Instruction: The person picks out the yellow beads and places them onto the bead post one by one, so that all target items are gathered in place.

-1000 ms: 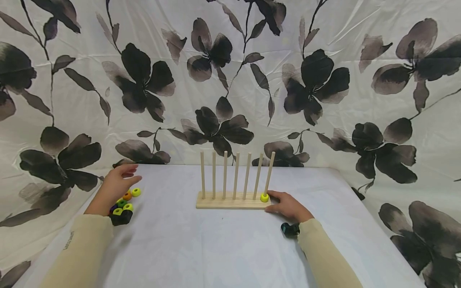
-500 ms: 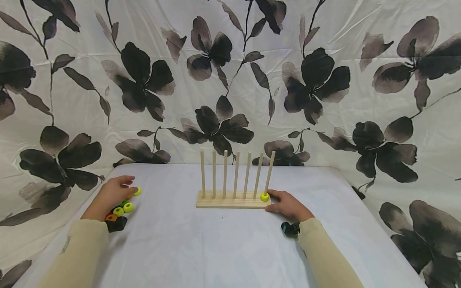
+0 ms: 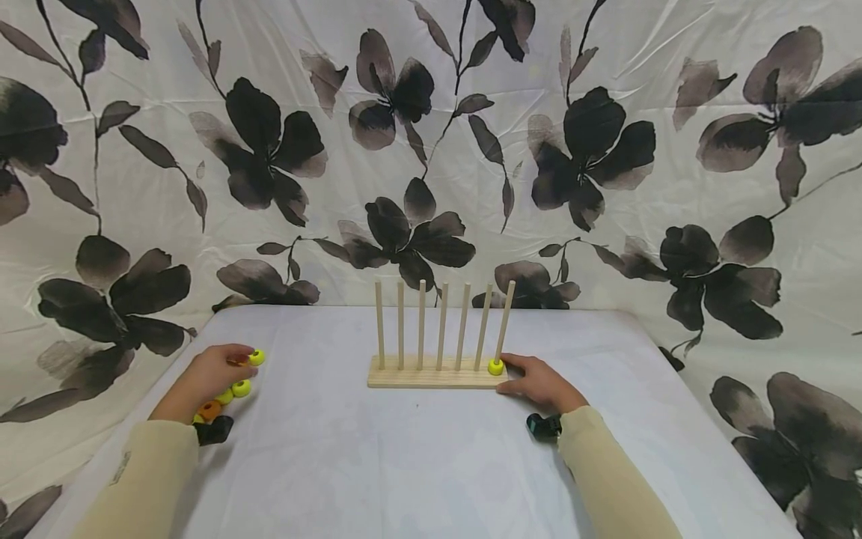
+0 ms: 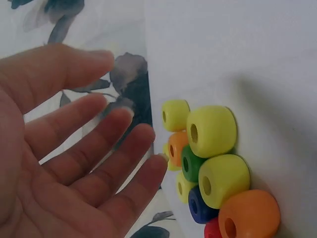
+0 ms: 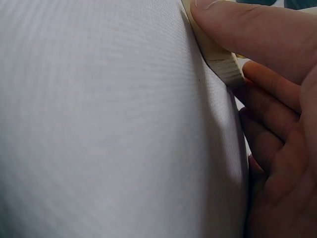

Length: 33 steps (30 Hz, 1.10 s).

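Note:
My left hand [image 3: 202, 380] hovers over the cluster of coloured beads on the left of the table, thumb close to a yellow bead [image 3: 257, 357]. In the left wrist view its fingers [image 4: 116, 163] are spread loosely, apart from the thumb, with nothing between them. Beside them lie an orange bead [image 4: 250, 215], a green bead [image 4: 192, 163], a blue bead [image 4: 201, 206] and several yellow ones. My right hand [image 3: 541, 385] grips the right end of the wooden peg stand [image 3: 431, 379], thumb in front and fingers behind. One yellow bead [image 3: 495, 367] sits on its rightmost peg.
Several upright pegs [image 3: 441, 329] on the stand carry no beads. A white cloth [image 3: 404, 464] covers the table, and a flower-printed sheet [image 3: 404, 165] hangs behind its back edge. Each wrist bears a small black camera [image 3: 542, 427].
My left hand has come down and slightly back toward me over the beads, now hiding different ones. The right hand and the peg stand stay put.

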Tool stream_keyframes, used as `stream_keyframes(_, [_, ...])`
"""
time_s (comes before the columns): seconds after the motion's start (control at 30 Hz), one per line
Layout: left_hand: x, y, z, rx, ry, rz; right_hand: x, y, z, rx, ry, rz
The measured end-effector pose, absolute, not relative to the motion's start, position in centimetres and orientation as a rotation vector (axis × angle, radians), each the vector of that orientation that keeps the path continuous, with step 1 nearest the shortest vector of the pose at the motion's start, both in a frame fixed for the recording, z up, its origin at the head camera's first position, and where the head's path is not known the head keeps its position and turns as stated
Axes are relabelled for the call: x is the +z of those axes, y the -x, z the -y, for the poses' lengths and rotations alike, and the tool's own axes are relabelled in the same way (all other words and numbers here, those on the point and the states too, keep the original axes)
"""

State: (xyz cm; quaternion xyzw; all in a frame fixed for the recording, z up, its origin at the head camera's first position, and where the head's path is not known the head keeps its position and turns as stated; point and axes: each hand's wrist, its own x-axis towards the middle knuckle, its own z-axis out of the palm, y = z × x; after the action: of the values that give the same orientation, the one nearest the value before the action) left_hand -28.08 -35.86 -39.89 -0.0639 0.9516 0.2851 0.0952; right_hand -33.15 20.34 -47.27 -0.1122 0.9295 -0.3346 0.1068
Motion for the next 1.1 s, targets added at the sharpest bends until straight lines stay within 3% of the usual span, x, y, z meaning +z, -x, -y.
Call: stream_keyframes(1.1, [-42.0,28.1,36.4,0.712,0.236,-2.814,-47.4,33.4,-20.4,-1.020,0.340,-2.728])
